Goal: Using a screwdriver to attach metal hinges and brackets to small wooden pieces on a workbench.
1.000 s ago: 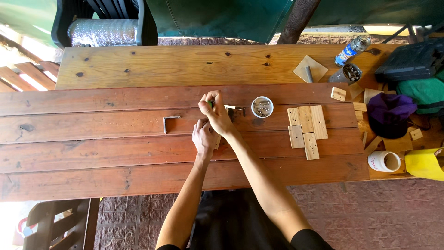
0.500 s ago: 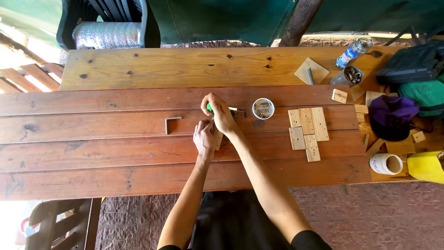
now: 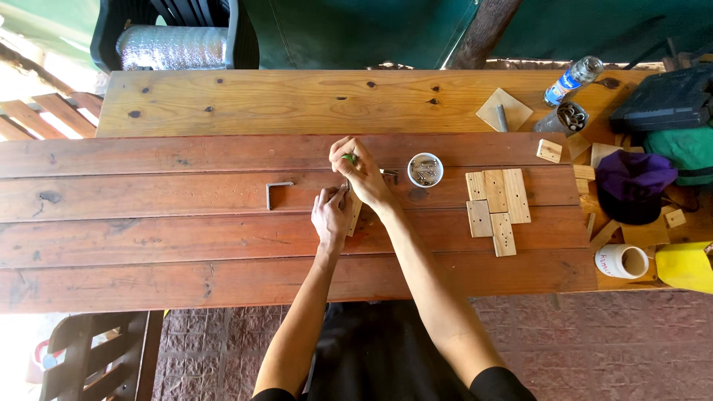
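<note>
Nearest, my two forearms run up from the near edge of the red-brown plank table (image 3: 223,260) and meet at its middle. My left hand (image 3: 330,217) rests palm down on a small pale wood piece (image 3: 355,215), fingers together, pinning it against the planks; only a sliver of the piece shows at the hand's right side. My right hand (image 3: 360,172) sits just beyond, fingers clamped on a green-handled tool (image 3: 348,158) that stands upright, tip down where the two hands meet. The tip is hidden, so I cannot tell what it bears on.

Judged from this layout, the fastening at the held piece is in progress, not complete. To the left of my hands a small metal angle bracket (image 3: 278,191) lies loose and untouched. To the right, a white round dish of screws (image 3: 425,169) sits near my right wrist, well stocked. Beyond it, a group of drilled pale wood strips (image 3: 496,204) lies flat, touching one another, none yet joined as far as I can see.

Farther right, a white cup (image 3: 622,261), a purple cap (image 3: 633,178) and scattered offcuts. At the far edge, a plastic bottle (image 3: 572,79) and a black chair (image 3: 174,33).
</note>
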